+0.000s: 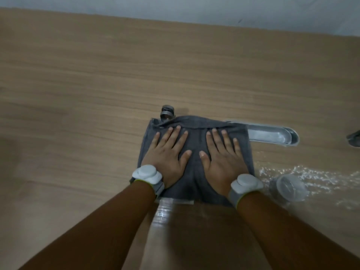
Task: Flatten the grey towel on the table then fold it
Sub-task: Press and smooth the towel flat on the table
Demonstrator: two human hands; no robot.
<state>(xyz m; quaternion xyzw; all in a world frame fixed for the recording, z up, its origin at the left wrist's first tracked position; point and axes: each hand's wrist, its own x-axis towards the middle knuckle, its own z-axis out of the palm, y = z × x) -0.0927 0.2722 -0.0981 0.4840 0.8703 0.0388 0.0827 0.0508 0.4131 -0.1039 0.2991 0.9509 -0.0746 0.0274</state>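
Both hands are palm-down on the grey towel (195, 172), which lies as a compact rectangle on the worktop (97, 84), w/ most of it directly under the palms. Left hand (167, 154) and right hand (222, 158) sit side by side, thumbs nearly meeting. The fingers (176, 137) are straight and spread wide, pressing, not gripping anything.

Just past the fingertips a ridge of cloth runs along the towel's far edge. It looks like a fold already made, though motion blur makes that uncertain.

Risks:
- Pushing fwd could bunch that ridge further instead of smoothing it.
- A small metal spool-like item (167, 113) sits just beyond the left fingertips, touching the far edge, so a fwd sweep may knock it.
- A long silvery tray (272, 135), right of the right fingers, seems tucked under the towel edge. Lifting that side could drag it.
- A clear round container (290, 187) lies near the right wrist.
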